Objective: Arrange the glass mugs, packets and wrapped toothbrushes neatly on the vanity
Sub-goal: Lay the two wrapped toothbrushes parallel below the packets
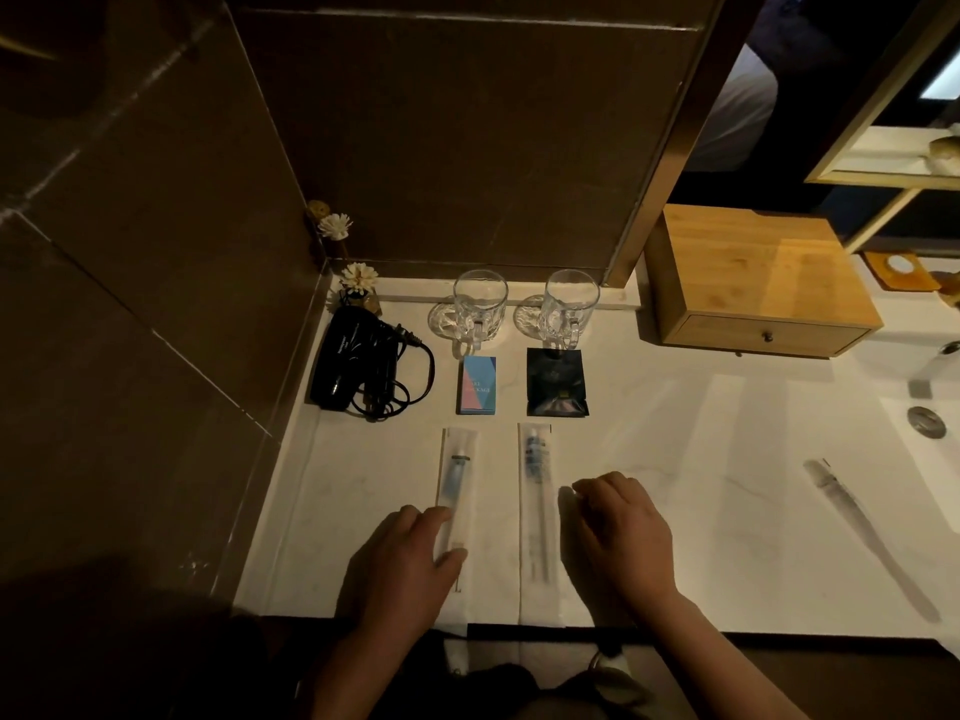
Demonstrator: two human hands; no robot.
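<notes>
Two glass mugs point(479, 306) point(569, 308) stand side by side on round coasters at the back of the white vanity point(701, 485). In front of them lie a blue and pink packet point(477, 384) and a black packet point(556, 383). Nearer me, two wrapped toothbrushes lie parallel, the left one point(457, 475) and the right one point(537, 491). My left hand point(405, 563) rests on the near end of the left toothbrush, thumb and fingers pinching its wrapper. Just right of the right toothbrush hovers my right hand point(623, 527), fingers curled, holding nothing.
A black hair dryer point(353, 366) with coiled cord lies at the back left beside a small flower diffuser point(358, 283). A wooden drawer box point(758, 283) stands at the back right. The sink drain point(927, 420) is far right. Dark tiled walls close the left and back.
</notes>
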